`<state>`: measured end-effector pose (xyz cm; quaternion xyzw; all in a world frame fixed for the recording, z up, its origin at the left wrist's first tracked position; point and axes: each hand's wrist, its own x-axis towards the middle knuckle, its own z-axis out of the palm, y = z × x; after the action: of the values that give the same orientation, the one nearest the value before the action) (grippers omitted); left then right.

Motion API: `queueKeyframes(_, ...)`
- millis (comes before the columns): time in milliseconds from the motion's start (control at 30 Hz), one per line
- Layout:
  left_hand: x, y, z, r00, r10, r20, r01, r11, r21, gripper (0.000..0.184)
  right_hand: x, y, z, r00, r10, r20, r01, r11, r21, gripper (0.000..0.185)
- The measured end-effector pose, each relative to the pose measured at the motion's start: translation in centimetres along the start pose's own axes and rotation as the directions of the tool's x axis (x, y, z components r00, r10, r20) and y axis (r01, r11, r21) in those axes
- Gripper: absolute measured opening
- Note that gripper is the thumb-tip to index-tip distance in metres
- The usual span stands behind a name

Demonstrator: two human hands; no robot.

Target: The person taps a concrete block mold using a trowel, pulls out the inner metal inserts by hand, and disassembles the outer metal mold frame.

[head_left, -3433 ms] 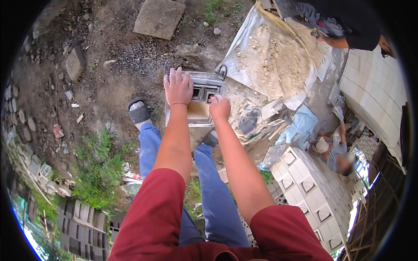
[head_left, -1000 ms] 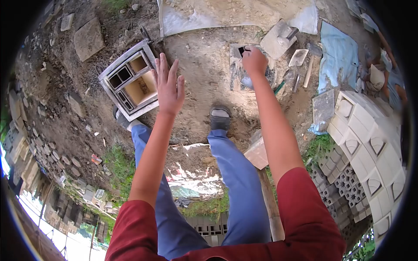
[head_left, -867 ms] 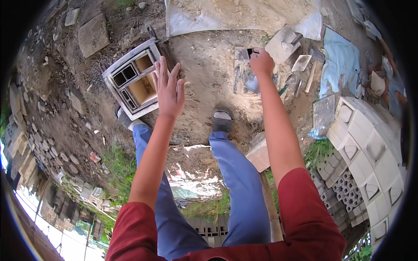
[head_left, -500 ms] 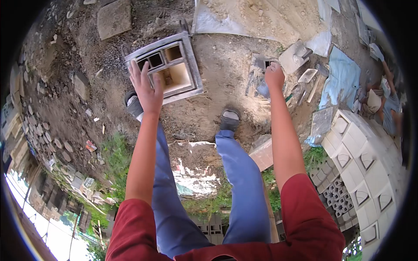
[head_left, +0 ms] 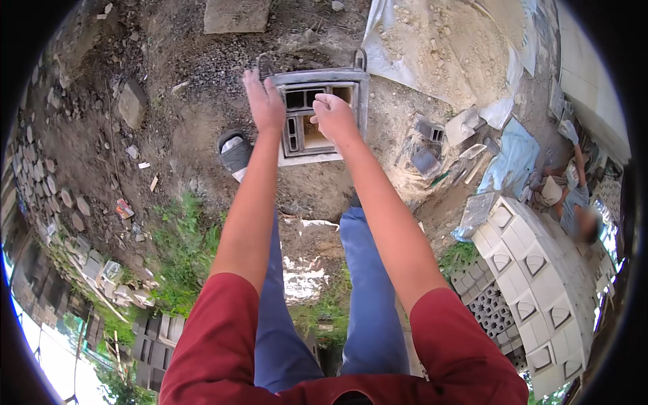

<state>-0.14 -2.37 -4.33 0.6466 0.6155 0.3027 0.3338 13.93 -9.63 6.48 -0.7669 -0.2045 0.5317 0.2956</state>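
Observation:
A square metal block mould [head_left: 363, 101] with dark compartments and a pale-lined one lies on the dirt in front of me, a loop handle at each far corner. My left hand [head_left: 264, 104] is by its left side, fingers stretched out and holding nothing. Above the middle of the mould is my right hand [head_left: 335, 123], its fingers curled together. Whatever may be between those fingers is hidden. The hand covers part of the compartments. I cannot tell whether either hand touches the metal.
Sand [head_left: 439, 47] lies on a white sheet at the far right. Closer are small tools and a dark holed piece [head_left: 430, 130], beside a blue sheet [head_left: 509, 158]. Stacked pale blocks [head_left: 533, 270] stand at right, near another person [head_left: 574, 202]. A flat slab [head_left: 236, 15] lies far ahead.
My right hand has moved left from the small tools to above the mould. My left hand has shifted from over the compartments to the mould's left side. The view has turned.

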Motion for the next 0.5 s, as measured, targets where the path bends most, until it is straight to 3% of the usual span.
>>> queueKeyframes(67,-0.6,0.1,0.5,0.992,-0.122,0.009,0.123,0.991,-0.047,0.053,1.3,-0.2,2.0,0.980,0.193,0.047,-0.195,0.978,0.067,0.051)
queueKeyframes(100,-0.8,0.3,0.3,0.983,-0.182,0.016,0.183,0.981,-0.069,0.054,1.7,-0.3,2.7,0.980,0.193,0.050,-0.196,0.979,0.058,0.051)
queueKeyframes(200,-0.9,0.0,0.1,0.974,-0.224,0.025,0.226,0.969,-0.101,0.057,2.6,-0.9,3.5,0.926,0.353,0.133,-0.377,0.860,0.343,0.053)
queueKeyframes(300,-0.7,0.2,-0.1,0.950,-0.301,0.078,0.310,0.936,-0.164,0.061,3.1,-2.1,4.0,0.891,0.427,0.155,-0.449,0.774,0.447,0.051)
queueKeyframes(367,-0.6,-0.1,-0.2,0.926,-0.354,0.131,0.376,0.890,-0.257,0.064,4.0,-1.1,4.4,0.887,0.434,0.157,-0.454,0.759,0.466,0.053)
queueKeyframes(433,-0.3,0.0,-0.2,0.908,-0.390,0.150,0.418,0.868,-0.269,0.067,5.2,-0.5,4.3,0.838,0.459,0.296,-0.546,0.687,0.480,0.063)
queueKeyframes(500,-0.1,0.2,-0.3,0.884,-0.419,0.209,0.467,0.772,-0.430,0.066,5.4,-0.5,4.3,0.825,0.489,0.283,-0.565,0.714,0.414,0.067)
